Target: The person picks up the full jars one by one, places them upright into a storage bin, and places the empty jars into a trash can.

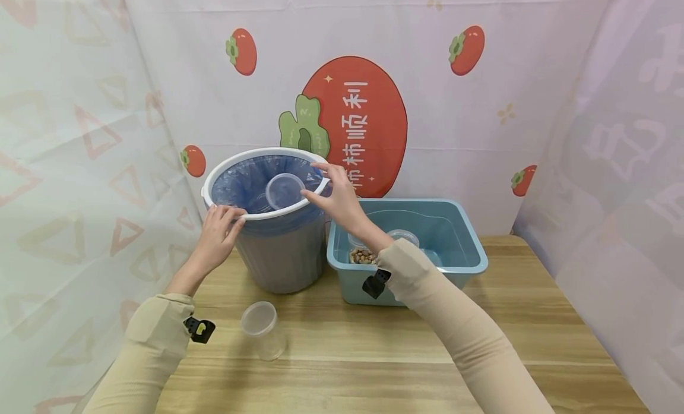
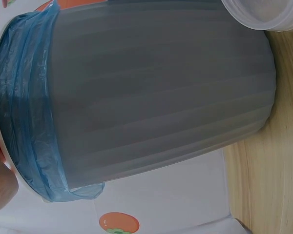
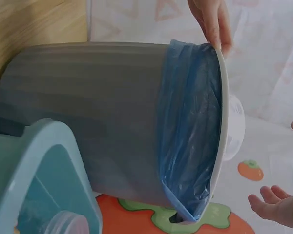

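Note:
A grey trash bin (image 1: 283,259) with a white rim ring and a blue bag liner (image 1: 235,182) stands on the table. My left hand (image 1: 216,233) grips the near-left part of its rim, fingers over the edge. Over the bin's mouth is a clear round plastic container (image 1: 285,191); part of it shows above the rim in the right wrist view. My right hand (image 1: 338,197) is spread above the bin's right side. In the right wrist view its fingers (image 3: 271,195) stand apart from the container, with nothing between them.
A light-blue tub (image 1: 454,265) right of the bin holds a container of nuts (image 1: 363,256) and a clear lidded jar (image 1: 404,236). One translucent lidded jar (image 1: 264,331) stands on the wooden table (image 1: 347,366) in front of the bin. A printed curtain (image 1: 417,105) hangs behind.

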{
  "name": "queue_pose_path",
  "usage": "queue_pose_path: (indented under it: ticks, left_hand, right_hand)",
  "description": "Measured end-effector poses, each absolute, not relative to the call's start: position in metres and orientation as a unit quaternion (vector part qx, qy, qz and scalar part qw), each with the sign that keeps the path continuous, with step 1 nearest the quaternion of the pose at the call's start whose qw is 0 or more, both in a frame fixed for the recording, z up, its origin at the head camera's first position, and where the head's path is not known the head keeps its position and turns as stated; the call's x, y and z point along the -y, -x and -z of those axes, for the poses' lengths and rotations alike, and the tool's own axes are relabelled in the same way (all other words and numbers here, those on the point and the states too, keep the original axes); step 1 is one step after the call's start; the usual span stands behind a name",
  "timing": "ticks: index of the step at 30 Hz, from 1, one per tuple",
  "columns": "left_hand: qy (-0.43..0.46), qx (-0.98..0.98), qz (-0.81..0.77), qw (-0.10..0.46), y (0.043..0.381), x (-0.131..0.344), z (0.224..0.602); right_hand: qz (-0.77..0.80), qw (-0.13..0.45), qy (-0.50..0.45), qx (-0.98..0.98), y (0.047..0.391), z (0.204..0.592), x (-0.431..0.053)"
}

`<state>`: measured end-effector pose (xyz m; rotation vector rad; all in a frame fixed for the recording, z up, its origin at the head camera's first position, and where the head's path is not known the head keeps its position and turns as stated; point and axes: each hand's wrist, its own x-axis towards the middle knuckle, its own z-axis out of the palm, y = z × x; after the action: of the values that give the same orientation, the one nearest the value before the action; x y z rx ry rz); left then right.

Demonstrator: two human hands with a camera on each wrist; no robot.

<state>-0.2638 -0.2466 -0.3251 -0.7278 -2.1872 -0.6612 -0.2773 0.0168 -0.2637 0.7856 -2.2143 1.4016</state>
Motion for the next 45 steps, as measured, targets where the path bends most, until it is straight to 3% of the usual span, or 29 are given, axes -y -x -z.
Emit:
queue_pose_path:
  ticks: [12,26,37,45]
  left_hand:
    - [0.280,0.852,0.257,0.360,0.265,0.246,0.325]
    - [0.283,0.851,0.254,0.361,0.264,0.248,0.324]
    - [0.282,0.854,0.255,0.356,0.263,0.249,0.323]
    - [0.284,0.856,0.253,0.351,0.264,0.248,0.322]
  right_hand:
    - [-0.464,0.238,-0.384,0.762,0.248,0.305,-0.015]
    - [-0.448,0.152,-0.426,0.771,0.222,0.354,0.000]
    - [-0.420,0.147,-0.461,0.768,0.212,0.387,0.017]
    - [-0.414,0.077,-0.463,0.780,0.202,0.405,0.030]
